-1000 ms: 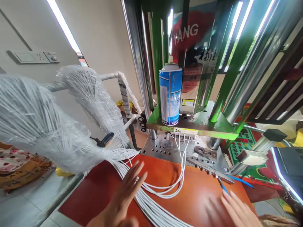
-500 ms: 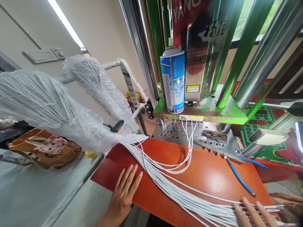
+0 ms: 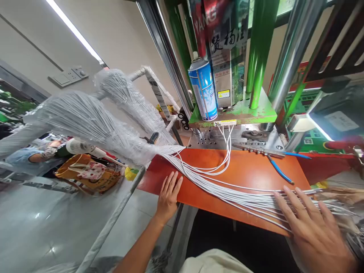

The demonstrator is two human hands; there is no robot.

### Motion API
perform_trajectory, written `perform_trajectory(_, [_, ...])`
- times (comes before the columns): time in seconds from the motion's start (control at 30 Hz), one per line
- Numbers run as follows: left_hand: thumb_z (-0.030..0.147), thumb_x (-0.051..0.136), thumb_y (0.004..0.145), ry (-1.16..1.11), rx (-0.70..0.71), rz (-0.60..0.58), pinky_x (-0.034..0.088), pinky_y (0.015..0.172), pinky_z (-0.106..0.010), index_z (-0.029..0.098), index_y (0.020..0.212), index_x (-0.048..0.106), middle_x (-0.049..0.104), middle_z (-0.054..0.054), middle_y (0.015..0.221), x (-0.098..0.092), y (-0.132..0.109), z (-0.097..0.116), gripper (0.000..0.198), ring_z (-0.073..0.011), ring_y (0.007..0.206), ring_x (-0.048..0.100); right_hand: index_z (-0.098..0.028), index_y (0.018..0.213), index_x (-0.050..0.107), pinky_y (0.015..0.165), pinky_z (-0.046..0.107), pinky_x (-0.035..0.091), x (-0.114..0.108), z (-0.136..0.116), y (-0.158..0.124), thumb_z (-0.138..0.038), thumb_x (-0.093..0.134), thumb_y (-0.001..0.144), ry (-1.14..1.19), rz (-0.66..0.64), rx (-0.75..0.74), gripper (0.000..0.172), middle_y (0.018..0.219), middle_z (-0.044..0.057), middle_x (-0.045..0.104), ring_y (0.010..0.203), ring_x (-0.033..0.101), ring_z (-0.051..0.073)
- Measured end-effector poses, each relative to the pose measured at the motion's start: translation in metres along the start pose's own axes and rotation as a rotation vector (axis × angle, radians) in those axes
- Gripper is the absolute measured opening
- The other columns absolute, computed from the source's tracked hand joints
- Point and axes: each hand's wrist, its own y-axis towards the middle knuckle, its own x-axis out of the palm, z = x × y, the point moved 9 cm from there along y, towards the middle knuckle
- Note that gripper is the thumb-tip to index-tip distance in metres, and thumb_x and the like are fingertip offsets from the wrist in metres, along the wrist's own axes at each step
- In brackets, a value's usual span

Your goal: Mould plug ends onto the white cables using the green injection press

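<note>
Left hand (image 3: 169, 197) flat on orange counter (image 3: 244, 163) near front edge, fingers spread; right hand (image 3: 315, 231) on bundled white wires (image 3: 236, 193), fingers spread, not pinching

Two hands (image 3: 169, 197) (image 3: 313, 231), two plastic-wrapped wire bundles (image 3: 76, 117) (image 3: 125, 98), one spray can (image 3: 202, 89), one orange board (image 3: 256, 167)

Just one head-worn cam, tilted sideways, looking forward and down from close above the white wires (image 3: 236, 192) on the orange desk (image 3: 241, 165), facing the green press (image 3: 233, 115).
</note>
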Motion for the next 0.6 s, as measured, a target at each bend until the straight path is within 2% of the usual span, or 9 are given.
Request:
perform_trajectory(0.07, [-0.007, 0.037, 0.085, 0.01, -0.008, 0.0, 0.032, 0.125, -0.055, 0.023, 0.165, 0.02, 0.03, -0.011, 0.168, -0.002, 0.001, 0.001, 0.087, -0.0301, 0.157, 0.024, -0.037, 0.165, 0.019, 0.123, 0.068, 0.02, -0.002, -0.001, -0.001, -0.016, 0.041, 0.093, 0.031, -0.01, -0.035, 0.078, 0.168, 0.006, 0.032, 0.153, 0.03, 0.039])
perform_trajectory(0.13, [-0.008, 0.038, 0.083, 0.019, -0.011, -0.013, 0.032, 0.125, -0.054, 0.023, 0.165, 0.019, 0.028, -0.011, 0.168, -0.003, 0.002, 0.002, 0.09, -0.0299, 0.157, 0.024, -0.029, 0.164, 0.024, 0.121, 0.07, 0.02, -0.009, -0.002, 0.006, -0.032, 0.045, 0.096, 0.079, 0.004, -0.07, 0.071, 0.166, 0.009, 0.035, 0.153, 0.028, 0.042])
perform_trajectory(0.23, [-0.003, 0.044, 0.084, 0.012, 0.0, -0.063, 0.03, 0.126, -0.055, 0.023, 0.165, 0.019, 0.025, -0.012, 0.169, 0.0, 0.005, 0.004, 0.089, -0.0311, 0.157, 0.023, -0.02, 0.156, 0.037, 0.117, 0.063, 0.032, -0.017, -0.016, 0.037, -0.056, 0.054, 0.094, 0.15, 0.01, -0.159, 0.074, 0.156, 0.015, 0.047, 0.144, 0.041, 0.041])
perform_trajectory(0.3, [0.014, 0.056, 0.09, -0.01, 0.015, -0.092, 0.029, 0.126, -0.056, 0.021, 0.165, 0.02, 0.025, -0.015, 0.169, 0.003, 0.004, 0.004, 0.084, -0.0343, 0.157, 0.021, -0.02, 0.142, 0.052, 0.107, 0.052, 0.047, -0.012, -0.036, 0.071, -0.054, 0.06, 0.093, 0.214, -0.066, -0.177, 0.06, 0.142, 0.016, 0.059, 0.129, 0.055, 0.035])
perform_trajectory(0.37, [0.047, 0.064, 0.092, -0.049, 0.04, -0.098, 0.027, 0.125, -0.059, 0.017, 0.165, 0.02, 0.025, -0.019, 0.168, 0.003, 0.001, 0.004, 0.091, -0.039, 0.157, 0.021, -0.019, 0.122, 0.062, 0.093, 0.044, 0.054, 0.01, -0.065, 0.104, -0.046, 0.069, 0.09, 0.263, -0.288, -0.15, 0.042, 0.122, 0.014, 0.066, 0.11, 0.063, 0.03])
perform_trajectory(0.43, [0.075, 0.051, 0.09, -0.12, 0.042, -0.11, 0.026, 0.125, -0.063, 0.015, 0.165, 0.02, 0.026, -0.021, 0.168, 0.0, -0.002, -0.001, 0.101, -0.042, 0.156, 0.02, -0.016, 0.109, 0.067, 0.085, 0.044, 0.056, 0.029, -0.099, 0.128, -0.051, 0.079, 0.081, 0.247, -0.454, -0.142, 0.048, 0.11, 0.015, 0.067, 0.102, 0.063, 0.032])
perform_trajectory(0.47, [0.079, 0.039, 0.092, -0.174, 0.02, -0.117, 0.027, 0.124, -0.063, 0.016, 0.165, 0.019, 0.026, -0.021, 0.168, -0.003, -0.002, -0.004, 0.098, -0.0418, 0.156, 0.021, -0.013, 0.11, 0.067, 0.083, 0.046, 0.056, 0.036, -0.114, 0.136, -0.055, 0.084, 0.075, 0.227, -0.496, -0.138, 0.057, 0.11, 0.018, 0.066, 0.102, 0.063, 0.035])
perform_trajectory(0.53, [0.07, 0.023, 0.1, -0.304, -0.057, -0.126, 0.032, 0.123, -0.062, 0.02, 0.166, 0.017, 0.029, -0.017, 0.168, -0.013, 0.008, -0.007, 0.083, -0.0384, 0.156, 0.023, -0.009, 0.113, 0.068, 0.077, 0.046, 0.056, 0.051, -0.137, 0.142, -0.054, 0.089, 0.069, 0.214, -0.551, -0.143, 0.066, 0.108, 0.02, 0.067, 0.097, 0.065, 0.037])
perform_trajectory(0.6, [0.054, 0.025, 0.105, -0.435, -0.081, -0.126, 0.037, 0.122, -0.057, 0.026, 0.166, 0.017, 0.033, -0.011, 0.167, -0.025, 0.036, 0.007, 0.067, -0.0332, 0.155, 0.028, -0.012, 0.11, 0.069, 0.068, 0.04, 0.053, 0.065, -0.147, 0.136, -0.044, 0.088, 0.073, 0.247, -0.606, -0.169, 0.053, 0.1, 0.016, 0.07, 0.085, 0.068, 0.033])
